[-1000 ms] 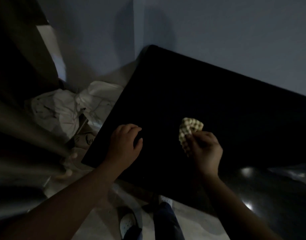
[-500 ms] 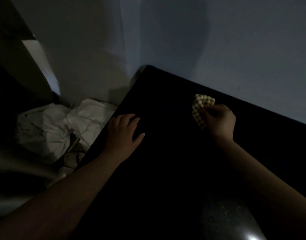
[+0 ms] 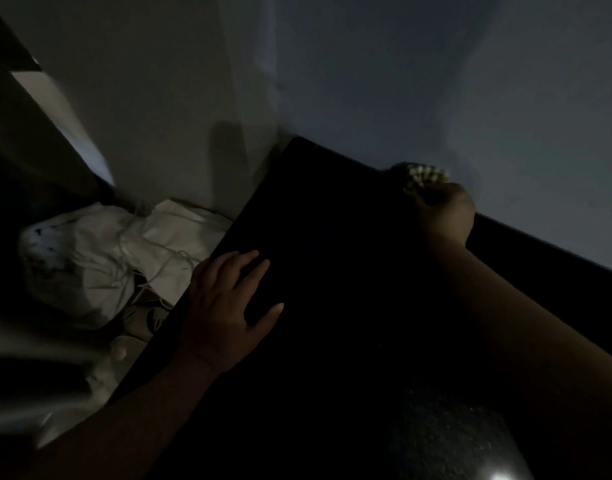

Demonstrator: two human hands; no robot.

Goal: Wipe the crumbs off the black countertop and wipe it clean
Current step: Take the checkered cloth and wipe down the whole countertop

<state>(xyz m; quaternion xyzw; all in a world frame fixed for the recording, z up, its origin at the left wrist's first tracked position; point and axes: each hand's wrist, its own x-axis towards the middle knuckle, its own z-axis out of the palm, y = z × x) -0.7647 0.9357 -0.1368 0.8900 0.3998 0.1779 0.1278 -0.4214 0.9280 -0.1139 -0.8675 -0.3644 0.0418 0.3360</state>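
Dim walls meet behind the black countertop (image 3: 332,271), where the right hand (image 3: 445,213) pinches a bunched checked cloth (image 3: 424,174) at the back edge. Soft and limp (best held wadded), it should drag easily; the left hand (image 3: 225,306) rests flat, fingers spread.

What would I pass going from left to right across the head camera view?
Crumpled white bundle → left hand, flat on the black countertop → right hand, gripping the yellow checked cloth at the counter's far edge.
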